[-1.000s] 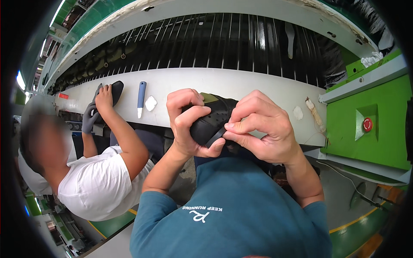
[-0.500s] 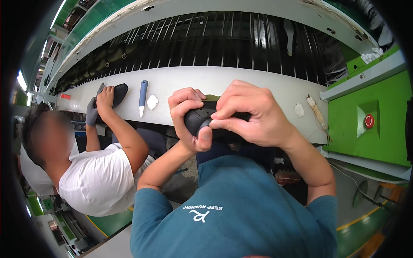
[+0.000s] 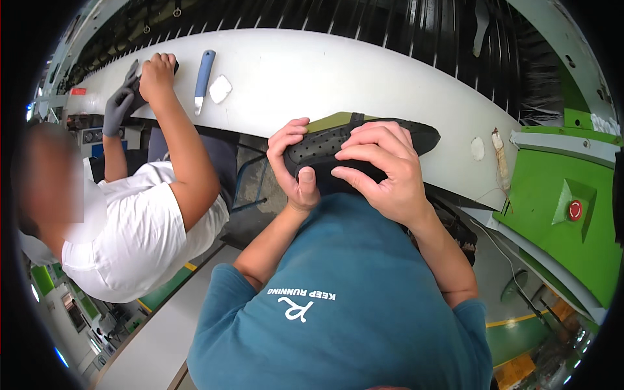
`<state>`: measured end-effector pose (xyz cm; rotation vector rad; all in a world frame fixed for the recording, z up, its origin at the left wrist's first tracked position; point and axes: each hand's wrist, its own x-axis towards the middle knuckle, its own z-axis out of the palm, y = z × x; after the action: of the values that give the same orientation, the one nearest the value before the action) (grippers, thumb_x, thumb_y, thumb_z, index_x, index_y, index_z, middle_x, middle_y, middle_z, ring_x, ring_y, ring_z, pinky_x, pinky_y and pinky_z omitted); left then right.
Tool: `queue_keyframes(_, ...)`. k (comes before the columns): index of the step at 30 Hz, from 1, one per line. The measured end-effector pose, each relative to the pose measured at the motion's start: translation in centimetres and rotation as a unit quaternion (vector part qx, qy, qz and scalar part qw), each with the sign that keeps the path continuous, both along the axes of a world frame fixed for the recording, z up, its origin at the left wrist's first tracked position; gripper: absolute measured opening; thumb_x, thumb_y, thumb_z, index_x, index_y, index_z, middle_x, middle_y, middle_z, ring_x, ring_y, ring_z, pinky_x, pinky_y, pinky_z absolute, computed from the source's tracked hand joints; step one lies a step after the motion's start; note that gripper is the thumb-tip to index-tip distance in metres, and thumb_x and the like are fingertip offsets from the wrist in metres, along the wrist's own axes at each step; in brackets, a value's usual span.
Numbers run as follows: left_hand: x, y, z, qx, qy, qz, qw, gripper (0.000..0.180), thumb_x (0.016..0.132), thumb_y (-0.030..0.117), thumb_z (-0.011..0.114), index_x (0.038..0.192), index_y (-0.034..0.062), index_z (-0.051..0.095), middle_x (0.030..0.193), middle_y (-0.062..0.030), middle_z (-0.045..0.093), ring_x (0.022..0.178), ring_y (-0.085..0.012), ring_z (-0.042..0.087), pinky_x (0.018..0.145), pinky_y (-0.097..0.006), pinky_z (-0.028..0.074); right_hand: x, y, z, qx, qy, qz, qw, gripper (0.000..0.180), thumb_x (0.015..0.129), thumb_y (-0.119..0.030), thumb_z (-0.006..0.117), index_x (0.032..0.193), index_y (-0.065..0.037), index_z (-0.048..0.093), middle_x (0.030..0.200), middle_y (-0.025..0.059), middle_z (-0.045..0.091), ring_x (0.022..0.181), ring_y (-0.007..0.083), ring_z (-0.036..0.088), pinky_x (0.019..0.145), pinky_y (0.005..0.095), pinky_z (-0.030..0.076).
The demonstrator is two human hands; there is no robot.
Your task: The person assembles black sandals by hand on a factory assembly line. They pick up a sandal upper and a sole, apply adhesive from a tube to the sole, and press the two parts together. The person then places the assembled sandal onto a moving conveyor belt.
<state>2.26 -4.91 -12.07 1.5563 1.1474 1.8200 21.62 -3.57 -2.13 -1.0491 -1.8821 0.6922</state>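
A black shoe [image 3: 318, 147] with rows of small holes, a dark strap and an olive-green panel is in front of me at the table's near edge, its dark end pointing right. My left hand [image 3: 292, 162] is closed around the shoe's left end, thumb on the near side and fingers on the far side. Over its middle, my right hand [image 3: 383, 159] has curved fingers by the strap and its thumb apart from them, with nothing pinched between. The hand hides part of the shoe's near side.
Beyond lies the white table [image 3: 279, 71] with a blue-handled knife [image 3: 204, 81], a white piece [image 3: 221, 89], a white disc [image 3: 477, 149] and a wrapped tool [image 3: 500, 159]. Left, a co-worker [image 3: 140, 214] handles a dark item. A green machine [image 3: 552, 214] with a red button stands right.
My right thumb and fingers have come apart from their pinch. The shoe has turned so its long side shows. My view has shifted, and the co-worker's hands have moved on their dark item.
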Motion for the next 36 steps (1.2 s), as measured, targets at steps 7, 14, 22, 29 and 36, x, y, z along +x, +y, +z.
queue_keyframes(7, -0.4, -0.3, -0.6, 0.0, -0.02, -0.01, 1.0, 0.064, 0.104, 0.053, 0.072, 0.133, 0.0006, 0.052, 0.133, -0.022, 0.056, 0.131, -0.0407, 0.061, 0.114, -0.056, 0.049, -0.9, 0.0, 0.2, -0.009, -0.01, -0.004, 1.0, 0.017, 0.08, -0.018, 0.094, 0.091, -0.015, 0.082, 0.11, -0.0018, 0.075, 0.116, 0.025, 0.068, 0.103, 0.0427, 0.044)
queue_keyframes(14, 0.1, 0.1, 0.2, -0.003, 0.016, 0.008, 1.0, 0.054, 0.102, 0.042, 0.074, 0.128, -0.0011, 0.055, 0.128, -0.0214, 0.058, 0.129, -0.04, 0.062, 0.113, -0.055, 0.05, -1.3, 0.4, 0.8, -0.032, -0.07, -0.024, 0.997, 0.023, 0.08, -0.018, 0.092, 0.092, -0.011, 0.075, 0.112, 0.0018, 0.072, 0.112, 0.0267, 0.066, 0.099, 0.0435, 0.044)
queue_keyframes(22, -1.0, 1.9, 1.4, -0.005, 0.05, -0.03, 0.998, 0.042, 0.107, 0.034, 0.064, 0.128, -0.0021, 0.056, 0.132, -0.0241, 0.062, 0.133, -0.0412, 0.064, 0.118, -0.056, 0.048, 2.0, 1.7, -0.5, 0.019, -0.086, -0.083, 0.993, 0.04, 0.074, -0.028, 0.1, 0.1, -0.011, 0.075, 0.122, 0.0047, 0.074, 0.115, 0.0303, 0.069, 0.105, 0.0454, 0.05)
queue_keyframes(29, -0.8, 2.2, 2.9, -0.052, 0.063, -0.028, 0.996, 0.037, 0.103, 0.022, 0.072, 0.13, 0.0003, 0.059, 0.137, -0.0226, 0.065, 0.142, -0.0404, 0.061, 0.122, -0.054, 0.045, 4.7, 1.7, -1.5, -0.01, -0.049, -0.067, 0.996, 0.028, 0.077, -0.023, 0.099, 0.098, -0.015, 0.082, 0.13, 0.0007, 0.076, 0.121, 0.0275, 0.067, 0.106, 0.0438, 0.049)
queue_keyframes(36, -0.7, 1.6, 3.9, -0.121, 0.051, -0.034, 0.991, 0.063, 0.078, 0.011, 0.099, 0.129, 0.0042, 0.061, 0.137, -0.0165, 0.062, 0.141, -0.034, 0.06, 0.12, -0.047, 0.048, 4.1, 2.1, -1.3, -0.013, -0.07, -0.061, 0.996, 0.021, 0.082, -0.027, 0.095, 0.094, -0.017, 0.081, 0.129, -0.0036, 0.076, 0.125, 0.0234, 0.063, 0.112, 0.0422, 0.038)
